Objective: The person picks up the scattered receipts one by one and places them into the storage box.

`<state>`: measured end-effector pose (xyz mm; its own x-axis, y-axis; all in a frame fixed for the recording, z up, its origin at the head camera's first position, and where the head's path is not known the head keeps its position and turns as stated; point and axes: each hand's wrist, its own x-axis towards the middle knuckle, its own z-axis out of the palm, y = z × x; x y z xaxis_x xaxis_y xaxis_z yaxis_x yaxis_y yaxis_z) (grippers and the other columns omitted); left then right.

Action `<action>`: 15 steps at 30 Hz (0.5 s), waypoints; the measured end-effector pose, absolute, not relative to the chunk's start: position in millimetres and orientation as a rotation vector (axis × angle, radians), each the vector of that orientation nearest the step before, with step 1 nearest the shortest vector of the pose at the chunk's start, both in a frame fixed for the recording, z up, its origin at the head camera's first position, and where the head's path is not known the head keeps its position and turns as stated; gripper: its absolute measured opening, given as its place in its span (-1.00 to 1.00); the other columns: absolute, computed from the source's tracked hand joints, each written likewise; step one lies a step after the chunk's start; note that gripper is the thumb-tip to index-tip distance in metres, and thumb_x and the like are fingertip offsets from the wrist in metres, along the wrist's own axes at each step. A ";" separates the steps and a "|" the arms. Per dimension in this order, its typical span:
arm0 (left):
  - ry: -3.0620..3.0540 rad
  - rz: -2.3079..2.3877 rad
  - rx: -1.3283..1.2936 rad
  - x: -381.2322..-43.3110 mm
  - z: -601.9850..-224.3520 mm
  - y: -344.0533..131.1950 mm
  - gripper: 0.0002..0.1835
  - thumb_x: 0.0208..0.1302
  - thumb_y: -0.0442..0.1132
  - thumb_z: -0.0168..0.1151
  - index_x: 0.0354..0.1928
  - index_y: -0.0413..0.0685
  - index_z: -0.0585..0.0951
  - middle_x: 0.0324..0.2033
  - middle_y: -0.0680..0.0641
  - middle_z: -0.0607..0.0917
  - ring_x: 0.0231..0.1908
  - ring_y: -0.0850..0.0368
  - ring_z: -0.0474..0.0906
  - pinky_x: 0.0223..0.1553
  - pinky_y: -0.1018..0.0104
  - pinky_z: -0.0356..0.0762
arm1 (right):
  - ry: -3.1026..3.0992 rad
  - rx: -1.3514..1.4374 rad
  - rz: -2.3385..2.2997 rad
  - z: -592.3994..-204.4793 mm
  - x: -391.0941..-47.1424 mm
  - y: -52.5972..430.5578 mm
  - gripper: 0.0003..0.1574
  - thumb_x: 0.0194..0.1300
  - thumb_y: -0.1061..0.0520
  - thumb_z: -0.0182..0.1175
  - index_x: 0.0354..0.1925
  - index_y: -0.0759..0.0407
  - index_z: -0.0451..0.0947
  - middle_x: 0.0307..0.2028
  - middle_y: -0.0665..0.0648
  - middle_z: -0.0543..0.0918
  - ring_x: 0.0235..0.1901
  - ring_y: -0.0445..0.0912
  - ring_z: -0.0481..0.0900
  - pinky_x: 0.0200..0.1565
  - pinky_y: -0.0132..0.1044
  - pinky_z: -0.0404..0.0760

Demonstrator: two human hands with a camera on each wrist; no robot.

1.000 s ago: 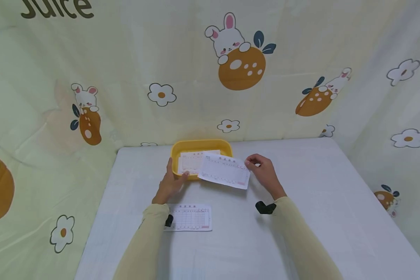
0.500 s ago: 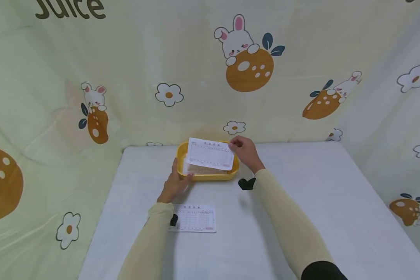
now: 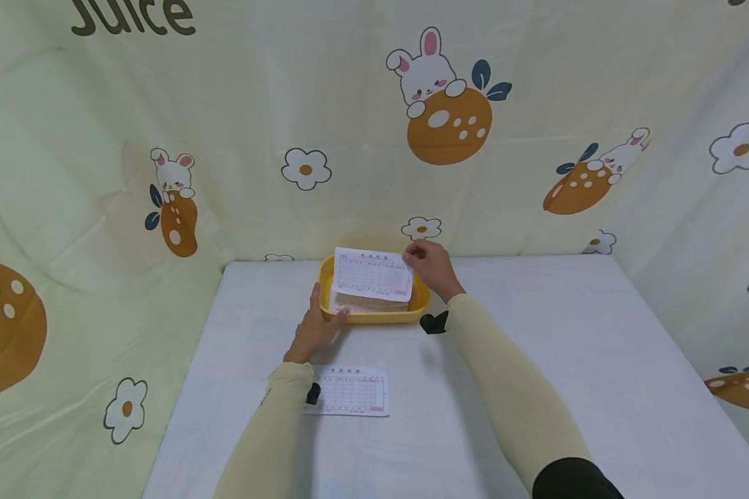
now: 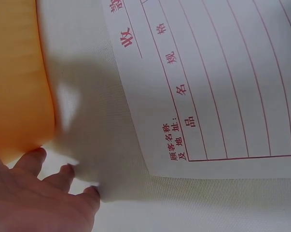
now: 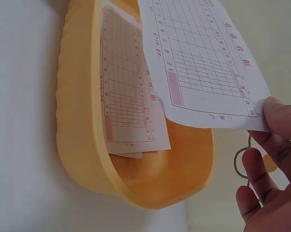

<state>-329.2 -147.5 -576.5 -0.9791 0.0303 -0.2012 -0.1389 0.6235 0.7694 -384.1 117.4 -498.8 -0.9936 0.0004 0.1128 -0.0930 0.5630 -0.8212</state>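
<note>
My right hand point(image 3: 433, 267) pinches the right edge of a printed white receipt slip point(image 3: 374, 272) between thumb and fingers. The slip tilts over the yellow tray point(image 5: 80, 96) at the back of the table. Below it, more receipt slips point(image 5: 128, 82) lie inside the tray, partly hidden. At the tray's front left corner, my left hand point(image 3: 318, 329) holds the wall, its thumb at the front rim and fingers along the left side. Nearer the body lies another receipt slip point(image 3: 352, 391), its left end hidden by the left sleeve.
A white-covered table point(image 3: 505, 388) carries everything. Behind it hangs a pale curtain point(image 3: 237, 104) printed with rabbits and flowers, right at the table's back edge. A dark band point(image 3: 574, 479) circles the right sleeve.
My right hand has carried the slip left and back, from the tray's front right to over the tray. My left hand stays at the tray's corner. The head view has shifted slightly.
</note>
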 end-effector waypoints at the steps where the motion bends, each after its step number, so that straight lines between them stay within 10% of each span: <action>1: 2.651 1.277 -0.091 -329.0 -576.9 -147.7 0.08 0.53 0.23 0.22 0.75 0.07 -0.23 0.60 -0.40 0.20 0.56 -0.43 0.15 0.54 -0.42 -0.07 | -2.686 0.077 1.427 -499.7 -383.8 117.2 -0.85 0.63 0.24 0.18 0.00 0.31 0.64 -0.06 0.27 0.65 -0.02 0.14 0.52 0.13 -0.07 0.58; 8: 2.667 1.269 -0.063 -327.4 -577.1 -150.1 0.07 0.53 0.22 0.21 0.75 0.04 -0.22 0.57 -0.45 0.23 0.54 -0.46 0.18 0.53 -0.42 -0.02 | -2.681 0.069 1.429 -503.7 -381.2 114.6 -0.79 0.64 0.23 0.18 0.07 0.34 0.64 0.03 0.31 0.66 0.06 0.17 0.53 0.23 -0.02 0.57; 15: 2.660 1.277 -0.075 -327.2 -575.9 -149.6 0.07 0.54 0.23 0.20 0.75 0.09 -0.24 0.62 -0.39 0.16 0.57 -0.44 0.10 0.55 -0.41 -0.09 | -2.670 0.004 1.496 -510.7 -378.7 118.3 -0.33 0.64 0.00 0.21 0.57 0.16 0.40 0.54 0.26 0.40 0.51 0.28 0.29 0.50 0.29 0.21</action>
